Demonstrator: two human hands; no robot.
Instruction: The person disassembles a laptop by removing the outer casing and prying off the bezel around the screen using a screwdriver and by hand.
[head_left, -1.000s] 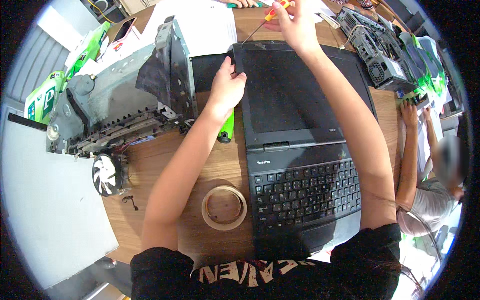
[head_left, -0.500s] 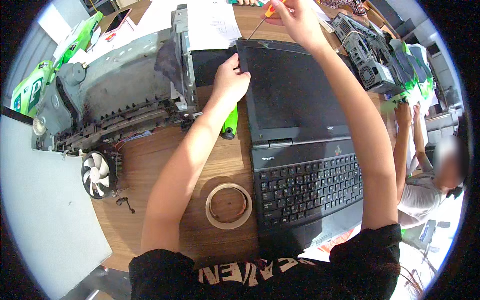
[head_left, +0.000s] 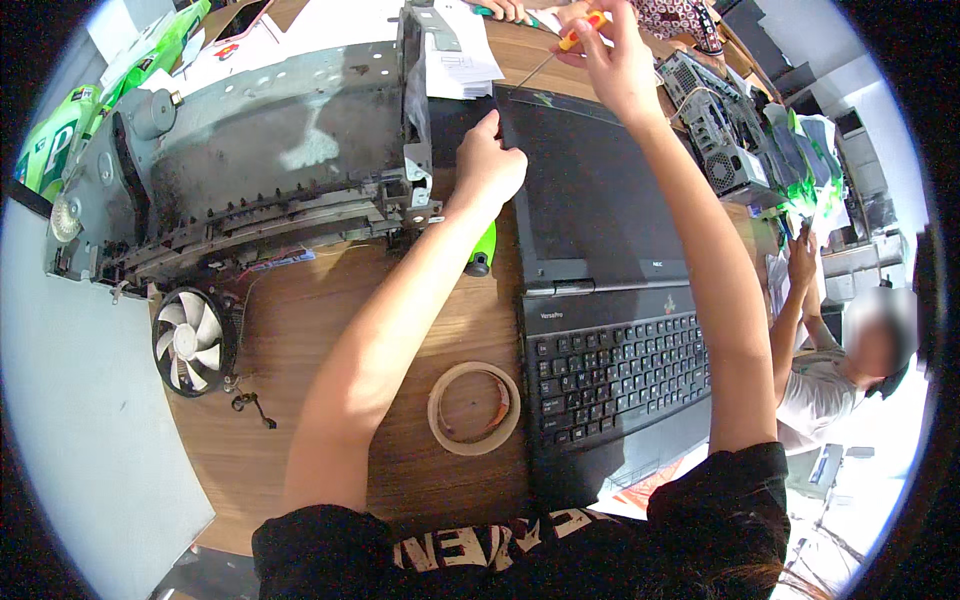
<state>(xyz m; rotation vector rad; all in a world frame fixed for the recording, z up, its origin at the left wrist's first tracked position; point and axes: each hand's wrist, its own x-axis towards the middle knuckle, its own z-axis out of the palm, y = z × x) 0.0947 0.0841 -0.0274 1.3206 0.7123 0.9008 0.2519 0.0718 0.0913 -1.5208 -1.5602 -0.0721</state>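
Note:
My right hand [head_left: 615,60] grips a screwdriver with an orange-and-yellow handle [head_left: 583,31]; its thin shaft reaches down to the top-left corner of an open black laptop's screen [head_left: 590,190]. My left hand [head_left: 490,165] is closed at that screen's left edge, fingers curled by the bezel. Beneath that wrist a green tool handle [head_left: 482,250] shows, the rest of it hidden. The laptop's keyboard [head_left: 615,375] lies toward me, with a roll of tape [head_left: 440,405] to its left.
A metal printer frame [head_left: 260,150] and a cooling fan [head_left: 188,340] stand at left. An opened computer case [head_left: 715,135], green-and-white packs [head_left: 795,170] and a co-worker [head_left: 820,390] are at right. Another person's hand [head_left: 510,12] rests beyond loose papers [head_left: 460,65].
The view has shifted, moving the laptop rightward in frame. My hands stay at the screen's top-left corner with the screwdriver. The co-worker's hands at right have shifted among the packs.

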